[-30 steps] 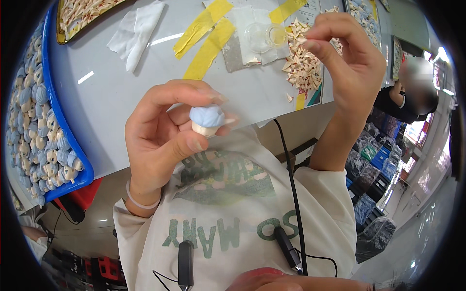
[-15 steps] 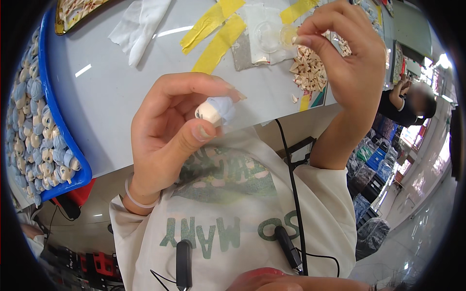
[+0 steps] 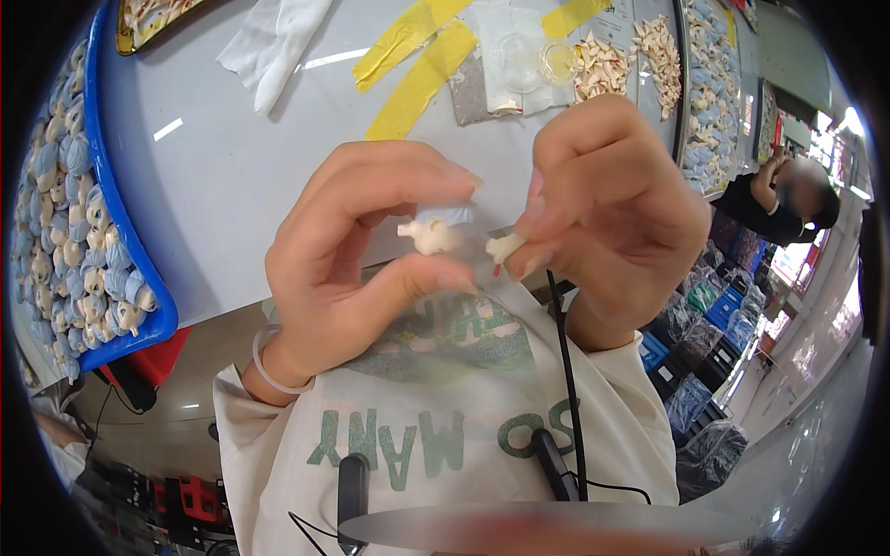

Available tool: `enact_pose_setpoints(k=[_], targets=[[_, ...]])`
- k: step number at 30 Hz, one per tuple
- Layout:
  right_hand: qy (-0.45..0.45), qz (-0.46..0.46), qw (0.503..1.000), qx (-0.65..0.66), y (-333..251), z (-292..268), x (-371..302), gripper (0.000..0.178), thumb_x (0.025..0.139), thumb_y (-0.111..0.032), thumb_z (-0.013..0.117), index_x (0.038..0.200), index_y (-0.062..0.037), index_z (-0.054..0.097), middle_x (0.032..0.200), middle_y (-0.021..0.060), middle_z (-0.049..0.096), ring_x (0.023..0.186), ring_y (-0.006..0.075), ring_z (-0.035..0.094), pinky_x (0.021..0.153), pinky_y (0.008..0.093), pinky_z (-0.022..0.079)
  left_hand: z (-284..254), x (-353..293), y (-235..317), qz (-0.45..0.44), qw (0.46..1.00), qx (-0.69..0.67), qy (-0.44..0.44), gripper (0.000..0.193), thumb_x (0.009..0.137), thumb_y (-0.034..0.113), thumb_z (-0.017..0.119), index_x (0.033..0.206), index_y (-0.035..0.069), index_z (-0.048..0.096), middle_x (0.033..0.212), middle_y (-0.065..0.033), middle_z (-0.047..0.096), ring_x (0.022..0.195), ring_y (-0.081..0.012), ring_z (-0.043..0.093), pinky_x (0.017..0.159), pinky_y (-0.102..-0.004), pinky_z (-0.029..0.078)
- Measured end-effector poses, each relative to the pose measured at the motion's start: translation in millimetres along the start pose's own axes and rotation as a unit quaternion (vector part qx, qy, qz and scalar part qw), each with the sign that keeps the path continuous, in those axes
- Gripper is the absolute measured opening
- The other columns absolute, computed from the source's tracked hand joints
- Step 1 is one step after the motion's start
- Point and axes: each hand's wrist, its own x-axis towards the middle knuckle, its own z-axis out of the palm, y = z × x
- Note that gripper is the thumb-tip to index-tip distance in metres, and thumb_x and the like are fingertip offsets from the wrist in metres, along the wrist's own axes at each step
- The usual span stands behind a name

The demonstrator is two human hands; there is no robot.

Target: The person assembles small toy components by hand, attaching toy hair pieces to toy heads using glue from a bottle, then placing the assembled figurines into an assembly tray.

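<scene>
Left hand (image 3: 326,255) pinching blue-topped figurine head (image 3: 436,237), right hand (image 3: 616,208) pinching small cream piece (image 3: 502,246), the 2 apart

The table (image 3: 232,185) bears cloth (image 3: 269,56), tape (image 3: 422,79), a blue tray (image 3: 165,320).

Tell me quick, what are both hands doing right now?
Left hand: holding a small doll head with blue hair between thumb and fingers.
Right hand: pinching a tiny cream piece.
</scene>
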Motion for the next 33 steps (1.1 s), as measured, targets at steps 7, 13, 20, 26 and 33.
enact_pose_setpoints(k=[7, 13, 20, 26, 33], targets=[[-0.021, 0.078, 0.996, -0.028, -9.4, 1.9, -11.1, 0.019, 0.062, -0.009, 0.073, 0.067, -0.0017, 0.057, 0.073, 0.0086, 0.05, 0.063, 0.0123, 0.046, 0.056, 0.0203, 0.034, 1.1, 1.2, 1.7, 0.067, 0.992, 0.099, -0.043, 0.038, 0.061, 0.003, 0.072, 0.095, -0.003, 0.055, 0.093, -0.0144, 0.054, 0.087, -0.0215, 0.053, 0.075, -0.0298, 0.043], [-0.034, 0.029, 0.99, -0.136, -11.1, 0.8, -13.8, 0.018, 0.061, -0.007, 0.073, 0.069, -0.0015, 0.058, 0.073, 0.009, 0.052, 0.062, 0.0129, 0.045, 0.055, 0.0216, 0.034, 2.1, -3.2, 2.0, 0.115, 0.977, 0.17, -0.054, 0.038, 0.062, 0.007, 0.073, 0.094, -0.003, 0.055, 0.093, -0.0162, 0.052, 0.086, -0.0236, 0.055, 0.075, -0.0328, 0.046], [0.013, -0.077, 0.985, -0.156, 1.2, 5.9, -17.7, 0.017, 0.056, -0.001, 0.071, 0.067, -0.0011, 0.058, 0.069, 0.0067, 0.053, 0.062, 0.0149, 0.047, 0.054, 0.0235, 0.035, 11.6, -6.6, -3.1, 0.189, 0.953, 0.237, -0.005, 0.039, 0.053, -0.004, 0.074, 0.09, 0.0, 0.061, 0.091, -0.0121, 0.054, 0.073, -0.0191, 0.058, 0.057, -0.0235, 0.049], [0.026, -0.038, 0.989, -0.144, -1.4, 5.8, -16.8, 0.021, 0.046, 0.007, 0.062, 0.064, -0.0051, 0.057, 0.067, 0.004, 0.055, 0.061, 0.0181, 0.051, 0.051, 0.0248, 0.04, 14.0, -10.8, -3.1, 0.209, 0.935, 0.287, -0.003, 0.041, 0.052, -0.006, 0.075, 0.09, -0.002, 0.06, 0.09, -0.0131, 0.054, 0.076, -0.0214, 0.058, 0.058, -0.0231, 0.05], [0.016, 0.122, 0.992, 0.025, 1.2, -0.9, -21.9, 0.027, 0.057, 0.004, 0.066, 0.082, -0.0038, 0.059, 0.074, 0.0048, 0.059, 0.068, 0.015, 0.054, 0.063, 0.025, 0.044, 17.9, -5.8, -2.1, 0.245, 0.887, 0.392, 0.012, 0.043, 0.054, -0.006, 0.072, 0.094, 0.003, 0.059, 0.091, -0.0094, 0.055, 0.083, -0.0257, 0.056, 0.065, -0.029, 0.047]])
